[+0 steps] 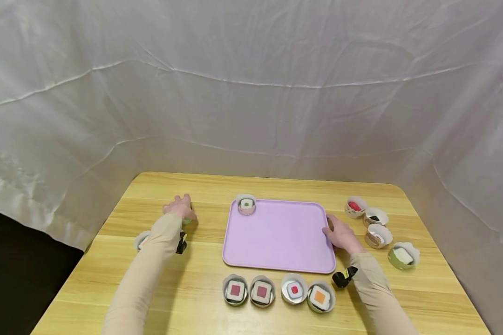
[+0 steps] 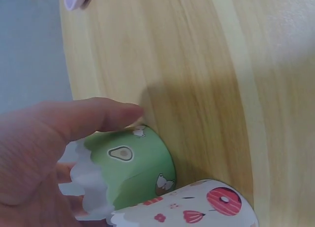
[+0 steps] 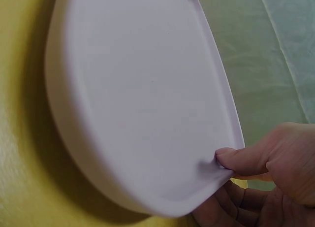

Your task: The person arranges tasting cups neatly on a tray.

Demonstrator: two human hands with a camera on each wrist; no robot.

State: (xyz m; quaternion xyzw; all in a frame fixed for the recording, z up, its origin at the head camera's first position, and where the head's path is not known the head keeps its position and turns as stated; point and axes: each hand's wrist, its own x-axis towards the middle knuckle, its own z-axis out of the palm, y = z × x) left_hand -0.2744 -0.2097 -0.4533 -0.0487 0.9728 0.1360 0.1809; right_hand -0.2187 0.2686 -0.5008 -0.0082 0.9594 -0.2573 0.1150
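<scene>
My left hand (image 1: 180, 207) is spread about a green paper cup (image 2: 133, 163) printed with avocados, at the table's left. In the left wrist view its straight thumb lies along the cup's side, while the other fingers are partly hidden behind the rim. A white cup with red prints (image 2: 197, 207) stands against the green one. At the right short side of a lilac tray (image 1: 276, 237), my right hand (image 1: 341, 235) pinches the rim, thumb on top and fingers below. The right wrist view shows the tray (image 3: 152, 99) tilted across the picture. One cup with a green-dotted piece (image 1: 246, 204) sits in the tray's far left corner.
Along the tray's near side stand several cups, among them one with an orange-centred piece (image 1: 320, 297). More cups, including a green one (image 1: 402, 256), stand at the right. Another cup (image 1: 141, 239) is partly behind the left sleeve. Pale curtains (image 1: 251, 116) surround the wooden table (image 1: 201, 307).
</scene>
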